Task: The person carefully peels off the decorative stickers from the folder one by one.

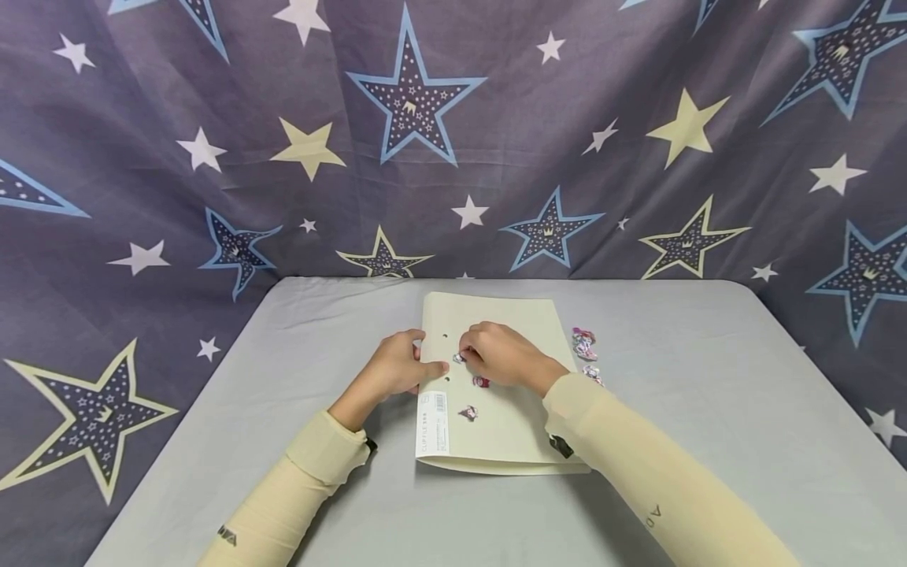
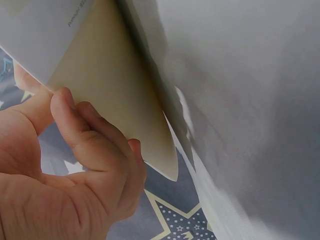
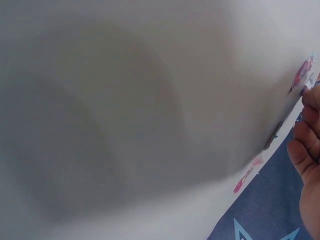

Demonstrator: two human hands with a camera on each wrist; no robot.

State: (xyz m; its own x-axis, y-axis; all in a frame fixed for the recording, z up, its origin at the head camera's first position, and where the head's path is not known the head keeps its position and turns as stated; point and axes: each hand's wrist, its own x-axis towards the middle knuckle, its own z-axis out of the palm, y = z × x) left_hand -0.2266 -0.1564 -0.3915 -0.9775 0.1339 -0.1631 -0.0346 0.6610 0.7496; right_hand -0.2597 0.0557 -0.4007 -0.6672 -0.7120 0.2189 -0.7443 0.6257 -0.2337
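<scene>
A cream clip file folder point(image 1: 520, 425) lies on the grey table, with a white label point(image 1: 432, 425) along its lower left edge. My left hand point(image 1: 397, 362) pinches the folder's left edge, thumb on the cover; the left wrist view shows the fingers point(image 2: 85, 145) against that edge. Over the cover, my right hand point(image 1: 506, 354) pinches a small sticker point(image 1: 458, 358) at its fingertips, near the punched holes. Two more small character stickers, a red one point(image 1: 481, 382) and a brownish one point(image 1: 468, 413), sit on the cover below it.
To the right of the folder, several colourful character stickers point(image 1: 584, 344) lie on the grey-covered table point(image 1: 680, 370). A dark curtain point(image 1: 453, 181) with stars hangs behind the table's far edge and down both sides.
</scene>
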